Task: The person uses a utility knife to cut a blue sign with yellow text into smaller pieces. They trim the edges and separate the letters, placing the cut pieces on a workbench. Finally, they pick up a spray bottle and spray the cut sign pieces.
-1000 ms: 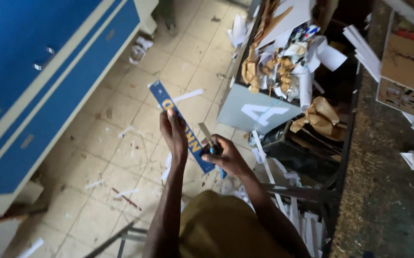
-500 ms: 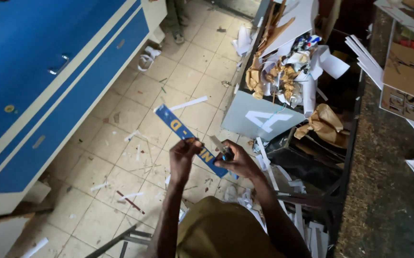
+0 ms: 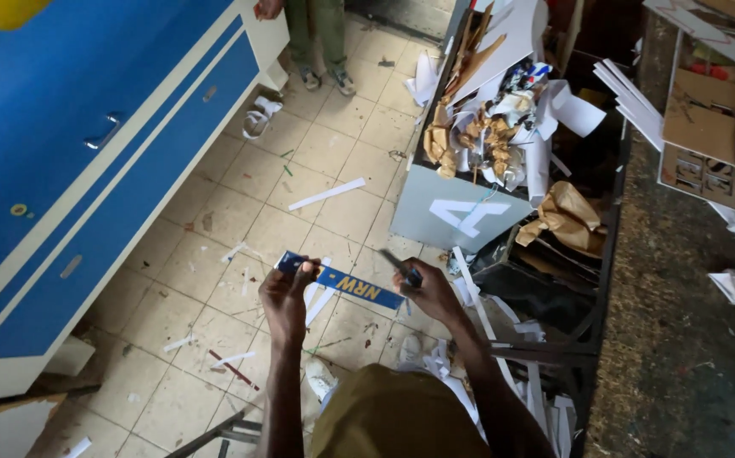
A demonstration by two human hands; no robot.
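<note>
Blue strip (image 3: 344, 285) spans left hand (image 3: 285, 297), right hand (image 3: 428, 288).

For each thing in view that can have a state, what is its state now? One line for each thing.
Blue strip: held level between both hands, above the floor.
Left hand: pinching the strip's left end.
Right hand: closed on a small dark tool at the strip's right end.
Grey bin: open, overfull with paper scraps.
Blue cabinet: drawers closed.
Tiled floor: littered with offcuts.
</note>
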